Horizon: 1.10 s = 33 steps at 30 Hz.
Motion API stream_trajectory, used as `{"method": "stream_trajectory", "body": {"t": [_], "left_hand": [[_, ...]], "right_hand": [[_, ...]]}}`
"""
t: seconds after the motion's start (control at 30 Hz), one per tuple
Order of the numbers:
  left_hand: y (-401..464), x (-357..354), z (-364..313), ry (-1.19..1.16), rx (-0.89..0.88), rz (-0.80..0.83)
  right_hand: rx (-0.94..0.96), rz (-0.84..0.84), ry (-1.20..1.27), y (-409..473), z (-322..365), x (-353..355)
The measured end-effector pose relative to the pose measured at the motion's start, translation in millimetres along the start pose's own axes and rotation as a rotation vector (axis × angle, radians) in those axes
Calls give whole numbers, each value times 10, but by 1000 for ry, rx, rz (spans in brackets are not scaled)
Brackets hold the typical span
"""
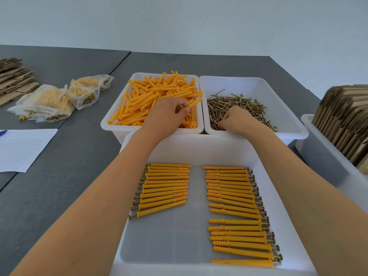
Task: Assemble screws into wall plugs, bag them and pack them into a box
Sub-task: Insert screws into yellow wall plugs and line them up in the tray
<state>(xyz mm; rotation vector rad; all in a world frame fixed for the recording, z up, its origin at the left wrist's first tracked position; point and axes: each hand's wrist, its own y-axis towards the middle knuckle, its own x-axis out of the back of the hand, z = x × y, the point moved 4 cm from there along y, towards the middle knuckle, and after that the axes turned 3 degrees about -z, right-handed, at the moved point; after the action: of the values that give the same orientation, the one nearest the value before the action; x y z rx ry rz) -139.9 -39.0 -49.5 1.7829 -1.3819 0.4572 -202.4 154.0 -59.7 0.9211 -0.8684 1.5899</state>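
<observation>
The left hand (169,114) reached into the plug bin (111,120), its fingers (184,110) curled and pinching one plug (195,103); that plug ran out from the fingertips toward 2 o'clock, long axis slanting from lower left to upper right, free end up and right over the heap of loose plugs (155,94); which end was the collar could not be told, since the fingers hid the near end; the right hand (237,120) lay in the screw bin (286,108), knuckles up, fingers curled down into the screws (239,104) at the pile's near-left edge; whether they had closed on a screw could not be told, the tips being buried; the held plug sat at about 10 o'clock from the right hand, near it but apart, with the two bins' touching rims between; the joining move looked to turn on bringing a screw's point in line with the plug's open end, so the left hand, already holding its part, was the readier of the two; nearer the person, the tray (199,154) held two columns of finished pieces, all lying roughly 3-to-9 o'clock; the left column (165,188) had screw heads toward 9 o'clock, the right column (237,214) toward 3 o'clock; filled bags (51,102) lay on the worktop (59,196) at 10 o'clock of the tray, so assembly seemed still under way.
</observation>
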Motion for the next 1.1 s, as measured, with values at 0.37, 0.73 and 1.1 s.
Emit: {"method": "stream_trajectory", "body": {"t": [0.37, 0.73, 1.1], "left_hand": [[-5, 7, 7, 3, -2, -10], [-3, 10, 0, 5, 8, -8], [-21, 22, -49, -17, -27, 16]], "right_hand": [[11, -385, 336, -48, -48, 169], [-266, 286, 1542, -163, 222, 98], [-132, 96, 1261, -182, 326, 60]]}}
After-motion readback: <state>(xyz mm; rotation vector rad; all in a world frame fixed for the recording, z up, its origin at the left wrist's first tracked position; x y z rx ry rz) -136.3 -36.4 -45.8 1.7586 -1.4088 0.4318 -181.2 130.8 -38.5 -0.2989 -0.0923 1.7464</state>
